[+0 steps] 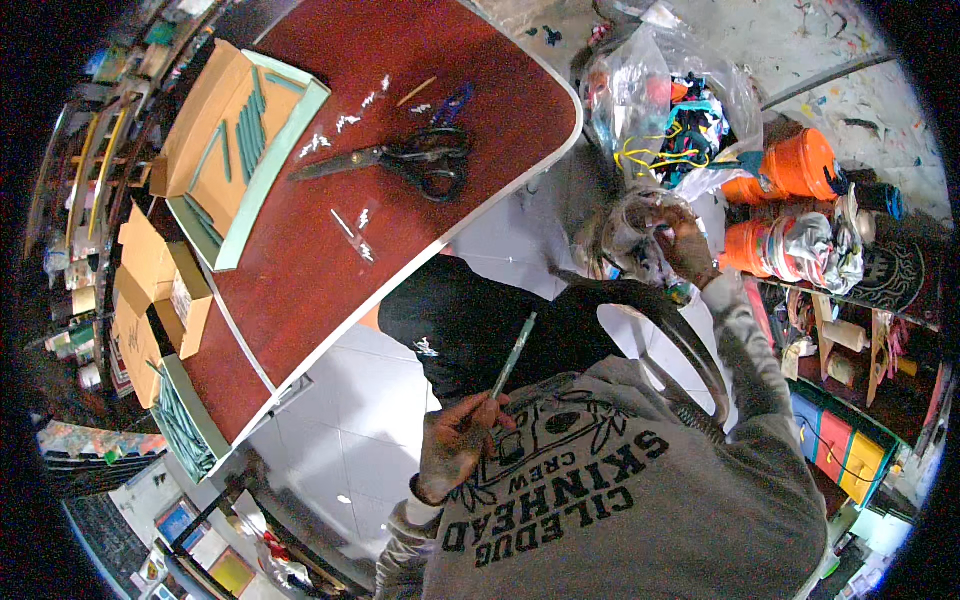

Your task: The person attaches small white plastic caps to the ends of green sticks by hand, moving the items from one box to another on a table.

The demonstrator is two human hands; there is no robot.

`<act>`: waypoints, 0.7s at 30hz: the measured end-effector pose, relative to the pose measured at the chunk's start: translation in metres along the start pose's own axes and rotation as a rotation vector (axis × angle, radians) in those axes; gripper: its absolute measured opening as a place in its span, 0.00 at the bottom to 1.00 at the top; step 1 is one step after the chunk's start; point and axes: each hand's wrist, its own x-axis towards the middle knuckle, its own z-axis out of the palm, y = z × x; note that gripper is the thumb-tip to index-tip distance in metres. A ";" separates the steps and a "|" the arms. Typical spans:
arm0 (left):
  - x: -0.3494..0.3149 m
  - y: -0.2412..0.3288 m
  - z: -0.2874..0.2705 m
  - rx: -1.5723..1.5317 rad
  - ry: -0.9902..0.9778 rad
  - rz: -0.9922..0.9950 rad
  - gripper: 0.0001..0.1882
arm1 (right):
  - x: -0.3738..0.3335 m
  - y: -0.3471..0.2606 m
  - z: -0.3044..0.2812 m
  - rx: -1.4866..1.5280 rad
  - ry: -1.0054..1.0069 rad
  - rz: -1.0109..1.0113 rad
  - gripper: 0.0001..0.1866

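Holding green pen (pixel 515 355), left hand (pixel 458 442) apart from table edge (pixel 405 272), floor (pixel 325 430) between

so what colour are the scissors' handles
The scissors' handles are black, clearest in the head view.

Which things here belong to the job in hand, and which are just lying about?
Likely in the job:
- stick, held in the left hand
- boxes of similar sticks
- clear bag, by the right hand

Seemingly lying about:
- scissors
- orange tubs
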 end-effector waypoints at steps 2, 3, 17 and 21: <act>-0.006 -0.001 0.005 0.148 -0.016 -0.147 0.16 | -0.001 -0.092 -0.066 0.367 0.111 -0.061 0.12; -0.009 -0.005 0.013 0.171 0.067 0.038 0.16 | -0.007 -0.139 -0.091 0.502 0.089 -0.003 0.09; -0.016 -0.022 0.014 0.213 0.103 0.012 0.14 | -0.039 -0.252 -0.088 0.949 -0.543 -0.164 0.07; -0.010 0.019 0.010 0.297 0.045 0.027 0.13 | -0.033 -0.254 -0.093 0.891 -0.485 -0.279 0.08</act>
